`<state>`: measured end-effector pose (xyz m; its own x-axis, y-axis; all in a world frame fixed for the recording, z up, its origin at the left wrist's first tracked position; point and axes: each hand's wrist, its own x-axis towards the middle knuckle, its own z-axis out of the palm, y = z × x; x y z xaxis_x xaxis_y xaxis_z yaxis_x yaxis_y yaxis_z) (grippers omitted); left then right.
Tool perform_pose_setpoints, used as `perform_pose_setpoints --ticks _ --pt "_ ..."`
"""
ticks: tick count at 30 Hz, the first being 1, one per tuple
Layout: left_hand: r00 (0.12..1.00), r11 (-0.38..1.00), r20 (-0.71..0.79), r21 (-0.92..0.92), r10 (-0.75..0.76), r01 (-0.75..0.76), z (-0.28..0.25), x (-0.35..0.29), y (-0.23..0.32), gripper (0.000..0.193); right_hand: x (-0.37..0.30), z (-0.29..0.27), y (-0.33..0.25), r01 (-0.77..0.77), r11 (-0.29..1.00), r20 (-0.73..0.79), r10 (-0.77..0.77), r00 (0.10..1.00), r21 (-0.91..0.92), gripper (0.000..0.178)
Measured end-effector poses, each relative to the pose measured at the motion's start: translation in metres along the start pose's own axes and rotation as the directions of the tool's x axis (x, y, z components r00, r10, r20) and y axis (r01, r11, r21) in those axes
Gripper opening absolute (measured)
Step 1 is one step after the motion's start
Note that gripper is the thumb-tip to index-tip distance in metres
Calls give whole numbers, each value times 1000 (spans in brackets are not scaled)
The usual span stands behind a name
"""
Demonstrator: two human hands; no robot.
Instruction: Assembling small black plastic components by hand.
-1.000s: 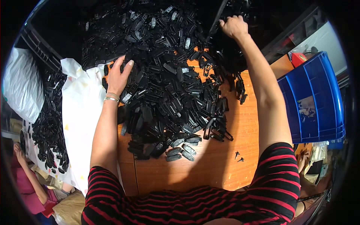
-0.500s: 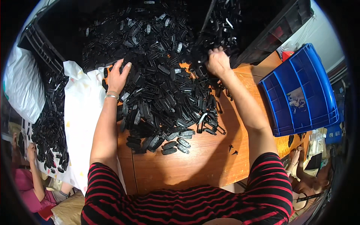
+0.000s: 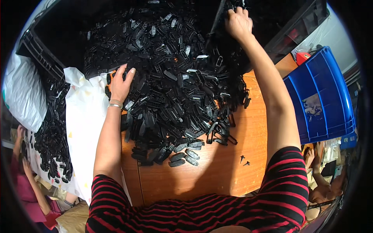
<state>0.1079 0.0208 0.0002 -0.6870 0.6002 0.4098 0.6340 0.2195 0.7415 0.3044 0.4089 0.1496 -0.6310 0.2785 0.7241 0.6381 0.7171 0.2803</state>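
Black oblong plastic parts (image 3: 171, 112) border the splayed left hand (image 3: 121, 87); the outstretched right hand (image 3: 239, 25), grip unclear, apparently reaches; raking calls for curling inward.

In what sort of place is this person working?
Probably a workshop or factory area: a large heap of small black parts lies on a wood-toned table, a blue bin is at the right, and other people appear at both sides.
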Motion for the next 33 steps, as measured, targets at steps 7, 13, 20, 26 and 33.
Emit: perform_pose_setpoints --ticks 7,13,20,26,33 --pt "1000 1000 -23 16 11 -10 -5 -1 -6 40 23 9 -6 -141 989 378 146 914 -40 63" --pt "1000 1000 -21 11 3 -3 -4 -1 -8 40 -34 -10 -20 -273 960 441 218 871 66 62" --pt "999 1000 -32 -19 9 -10 -3 1 -10 39 -101 -33 -73 -141 981 475 63 878 131 47" --pt "999 1000 -38 0 12 -12 -4 2 -4 40 -126 -70 -81 -204 940 628 -12 778 272 58" --pt "1000 1000 -12 0 -9 9 -10 -1 3 43 -33 -62 -30 -7 956 296 -84 952 293 44"
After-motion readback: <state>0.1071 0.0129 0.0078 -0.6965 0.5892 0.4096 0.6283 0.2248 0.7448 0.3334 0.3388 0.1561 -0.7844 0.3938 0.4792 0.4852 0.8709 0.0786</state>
